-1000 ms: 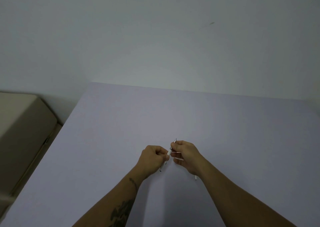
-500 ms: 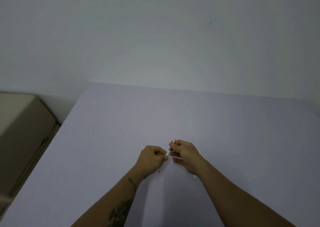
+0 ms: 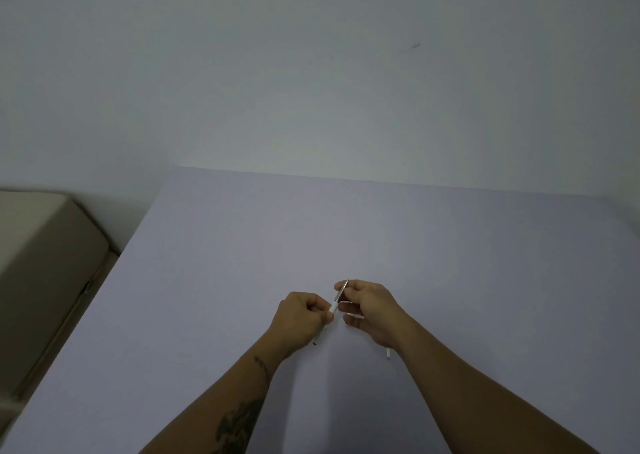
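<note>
Both my hands meet over the middle of a pale lilac table [image 3: 346, 232]. My left hand [image 3: 301, 318] grips the white barrel of a pen [image 3: 334, 306], whose dark lower end sticks out under the fist. My right hand [image 3: 372, 310] pinches the pen's thin metal tip section between thumb and fingers. A second thin white piece [image 3: 388, 353] pokes out below my right wrist; whether my right hand holds it I cannot tell.
A plain grey-white wall stands behind the table's far edge. A beige padded piece of furniture [image 3: 38, 266] sits lower at the left, beside the table's left edge.
My hands have stayed nearly in place. The pen's metal tip end now shows a little longer between my two hands.
</note>
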`<act>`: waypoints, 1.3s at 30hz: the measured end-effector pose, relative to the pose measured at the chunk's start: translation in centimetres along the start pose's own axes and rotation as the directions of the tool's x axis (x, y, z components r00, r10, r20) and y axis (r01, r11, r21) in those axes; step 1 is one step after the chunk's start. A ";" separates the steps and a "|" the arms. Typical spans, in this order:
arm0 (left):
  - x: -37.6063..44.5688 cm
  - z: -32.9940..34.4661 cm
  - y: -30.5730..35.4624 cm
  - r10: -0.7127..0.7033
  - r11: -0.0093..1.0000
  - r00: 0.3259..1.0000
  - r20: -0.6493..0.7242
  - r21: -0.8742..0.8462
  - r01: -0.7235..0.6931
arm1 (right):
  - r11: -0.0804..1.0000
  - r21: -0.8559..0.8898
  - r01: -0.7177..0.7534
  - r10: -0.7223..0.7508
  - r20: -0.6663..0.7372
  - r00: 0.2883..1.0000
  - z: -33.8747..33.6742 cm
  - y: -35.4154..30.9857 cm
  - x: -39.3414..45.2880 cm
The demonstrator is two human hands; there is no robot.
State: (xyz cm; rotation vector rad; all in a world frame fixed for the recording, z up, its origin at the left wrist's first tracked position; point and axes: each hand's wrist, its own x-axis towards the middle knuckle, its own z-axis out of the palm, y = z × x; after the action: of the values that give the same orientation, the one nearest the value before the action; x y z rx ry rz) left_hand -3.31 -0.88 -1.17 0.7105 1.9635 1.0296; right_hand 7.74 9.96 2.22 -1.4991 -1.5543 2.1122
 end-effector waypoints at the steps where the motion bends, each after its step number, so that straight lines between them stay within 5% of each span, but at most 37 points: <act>1: 0.0 0.0 0.0 0.001 1.000 1.000 0.000 0.002 -0.001 | 1.000 0.018 -0.009 0.009 0.017 1.000 0.0 0.0 -0.1; 39: -0.9 0.3 -0.2 -0.018 0.998 1.000 0.012 0.054 0.018 | 0.999 -0.043 -0.022 0.021 -0.018 1.000 -0.2 1.4 -0.1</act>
State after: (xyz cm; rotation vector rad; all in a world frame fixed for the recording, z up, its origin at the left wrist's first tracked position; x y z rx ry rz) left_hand -2.61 -1.57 -1.10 0.7257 1.9896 0.9628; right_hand 8.50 9.40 1.21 -1.5513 -1.5952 2.0835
